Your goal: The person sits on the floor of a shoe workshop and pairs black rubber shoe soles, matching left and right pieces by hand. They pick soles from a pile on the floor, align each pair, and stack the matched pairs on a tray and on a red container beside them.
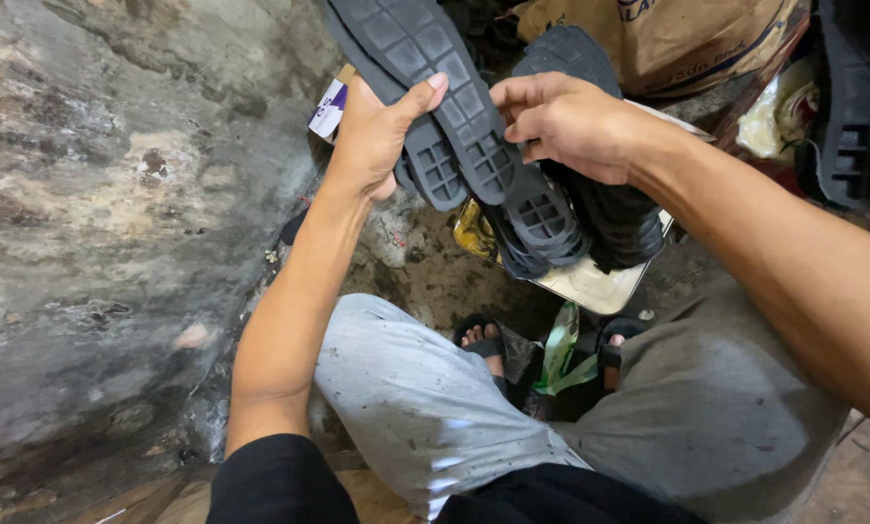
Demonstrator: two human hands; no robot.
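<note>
Left hand point(377, 136) grip closed around dark shoe soles point(454, 116), right hand point(561, 121) pinching them.

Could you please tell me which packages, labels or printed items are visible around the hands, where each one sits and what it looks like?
Brown sack: top right, behind the right hand; bulky tan bag with dark blue print.
Small box: left of the left hand, against the stone wall; white panel with purple print, brown flap.
Green wrapper: on the ground between the feet; crumpled green and white plastic.

Brown printed sack point(668, 39) at top; small white-purple carton point(330, 105) beside wall.
</note>
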